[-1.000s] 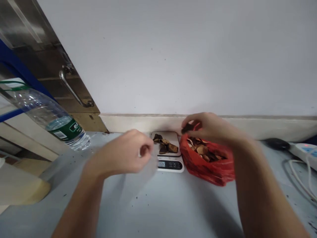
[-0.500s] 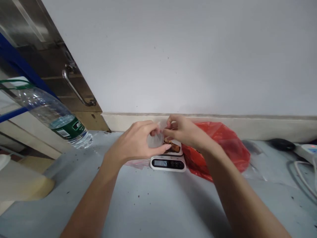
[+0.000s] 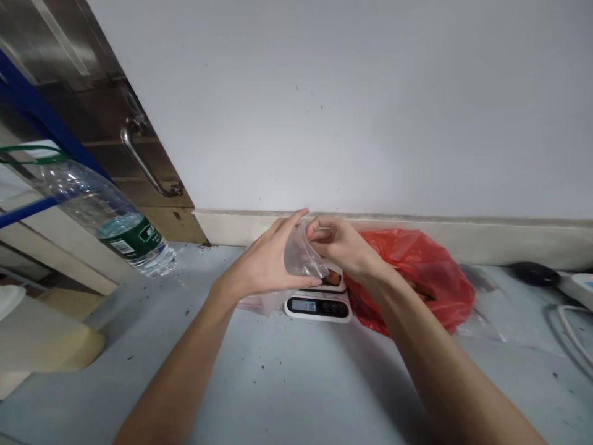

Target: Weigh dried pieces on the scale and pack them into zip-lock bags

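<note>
My left hand point(image 3: 266, 256) curves around a clear plastic bag point(image 3: 299, 253), its thumb low and its index finger stretched up. The bag lies in the crook between thumb and fingers. At the bag's right edge my right hand point(image 3: 338, 244) is closed in a pinch, fingers curled; the fingertips are partly hidden. Just below both hands stands a small white digital scale point(image 3: 319, 308) with a lit display. A brown dried piece point(image 3: 332, 278) rests on its platform, partly covered by the bag and my left thumb.
A red plastic bag point(image 3: 417, 247) with brown pieces inside lies right of the scale. More clear plastic point(image 3: 264, 303) lies to its left. A water bottle point(image 3: 134, 238) and a whitish container point(image 3: 50, 334) are at left. A black mouse point(image 3: 535, 274) and a white cable point(image 3: 572, 327) are at right.
My left index finger has straightened upward and the left hand has opened wider. The clear bag now spreads further down over the scale. The display's digits have changed.
</note>
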### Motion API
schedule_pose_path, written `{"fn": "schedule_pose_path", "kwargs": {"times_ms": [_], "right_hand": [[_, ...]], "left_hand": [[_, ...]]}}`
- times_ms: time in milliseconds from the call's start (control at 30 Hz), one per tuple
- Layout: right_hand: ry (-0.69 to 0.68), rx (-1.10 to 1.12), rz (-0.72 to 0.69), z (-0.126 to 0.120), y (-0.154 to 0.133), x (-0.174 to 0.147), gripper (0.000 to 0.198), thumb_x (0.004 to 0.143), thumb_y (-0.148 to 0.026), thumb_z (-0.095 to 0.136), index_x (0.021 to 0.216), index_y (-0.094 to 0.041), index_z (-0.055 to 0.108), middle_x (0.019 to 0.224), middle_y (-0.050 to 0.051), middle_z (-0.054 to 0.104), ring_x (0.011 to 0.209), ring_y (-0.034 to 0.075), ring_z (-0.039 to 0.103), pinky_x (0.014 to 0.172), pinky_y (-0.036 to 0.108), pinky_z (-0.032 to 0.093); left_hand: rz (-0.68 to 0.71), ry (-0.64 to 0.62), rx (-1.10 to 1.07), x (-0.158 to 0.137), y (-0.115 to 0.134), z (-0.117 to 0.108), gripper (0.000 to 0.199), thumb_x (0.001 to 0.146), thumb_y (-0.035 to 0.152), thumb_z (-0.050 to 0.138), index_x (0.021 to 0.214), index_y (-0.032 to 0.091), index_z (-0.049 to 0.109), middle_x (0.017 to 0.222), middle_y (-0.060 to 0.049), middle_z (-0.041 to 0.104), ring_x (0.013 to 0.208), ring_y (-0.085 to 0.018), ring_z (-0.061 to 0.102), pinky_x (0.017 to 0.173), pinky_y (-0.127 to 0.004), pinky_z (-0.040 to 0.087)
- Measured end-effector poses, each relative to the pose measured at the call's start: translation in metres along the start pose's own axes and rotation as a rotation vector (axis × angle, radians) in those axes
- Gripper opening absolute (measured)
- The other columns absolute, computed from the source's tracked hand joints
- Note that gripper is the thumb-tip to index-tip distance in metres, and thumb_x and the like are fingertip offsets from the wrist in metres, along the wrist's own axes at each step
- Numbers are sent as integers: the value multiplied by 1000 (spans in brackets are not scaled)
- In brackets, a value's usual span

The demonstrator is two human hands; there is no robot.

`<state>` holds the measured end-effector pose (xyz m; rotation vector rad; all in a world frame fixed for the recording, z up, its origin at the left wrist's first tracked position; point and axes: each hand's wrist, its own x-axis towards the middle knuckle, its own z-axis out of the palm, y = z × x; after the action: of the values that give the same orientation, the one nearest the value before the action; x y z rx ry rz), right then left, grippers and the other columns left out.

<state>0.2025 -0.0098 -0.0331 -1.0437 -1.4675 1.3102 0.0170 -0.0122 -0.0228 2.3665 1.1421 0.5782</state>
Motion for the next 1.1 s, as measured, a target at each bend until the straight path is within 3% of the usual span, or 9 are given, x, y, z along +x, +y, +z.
{"fn": "schedule_pose_path", "kwargs": {"times_ms": [133,233,300,433,567,667,833,1000,1100], "right_hand": [[-3,-16,5,1,-6,-3,22,64,-27,71,70,-22,50,60,-6,60,49,8,49,49,23,38],[22,-87,2,-4,-13,-7,23,74,-29,70,73,-23,48,63,-4,65,58,12,60,58,26,48],[50,-269,2,-8,-16,-10,19,80,-26,67,76,-23,48,67,-1,68,63,15,63,61,27,49],[32,-862,166,-14,-13,-11,16,77,-20,71,83,-22,56,80,4,72,75,20,67,63,27,46],[-107,-1063,364,-12,-9,-8,37,70,-7,72,104,-19,64,103,9,75,89,23,69,66,26,46],[-105,-1078,364,-12,-9,-7,39,69,0,67,104,-18,66,105,10,75,92,23,69,67,25,45],[-58,-1039,344,-20,-15,-9,29,75,-4,64,99,-19,65,100,8,75,88,21,70,70,25,48],[34,-588,179,-22,-19,-10,19,72,-8,68,84,-21,62,82,2,75,79,18,71,71,25,53],[15,-397,78,-12,-17,-8,18,69,-12,72,78,-21,59,72,-1,72,71,16,70,66,25,53]], "left_hand": [[46,98,24,-4,7,-11,95,78,41,76,159,30,26,161,-10,41,143,-32,45,117,-47,40],[47,126,75,-10,10,-24,100,79,41,77,162,33,22,155,-9,48,137,-31,50,115,-45,42],[46,117,118,-14,10,-30,102,80,41,77,163,37,17,159,-6,43,142,-30,45,117,-45,40],[-7,-95,183,-12,0,-26,107,80,36,76,164,38,10,167,-7,30,152,-32,31,122,-47,33],[-99,-344,200,-4,-13,-14,112,74,26,77,164,35,12,164,-11,33,148,-33,38,119,-48,35],[-101,-374,171,-3,-19,-13,112,73,25,76,164,37,12,164,-10,34,148,-33,38,119,-49,35],[-48,-343,121,-7,-20,-23,111,74,31,76,164,37,12,165,-8,36,148,-33,39,119,-49,36],[-10,-297,52,-6,-18,-21,115,75,42,80,165,35,10,168,-8,30,152,-34,33,120,-47,35],[-22,-259,26,-4,-16,-16,117,75,47,81,165,38,7,169,-8,30,154,-35,30,120,-50,35]]}}
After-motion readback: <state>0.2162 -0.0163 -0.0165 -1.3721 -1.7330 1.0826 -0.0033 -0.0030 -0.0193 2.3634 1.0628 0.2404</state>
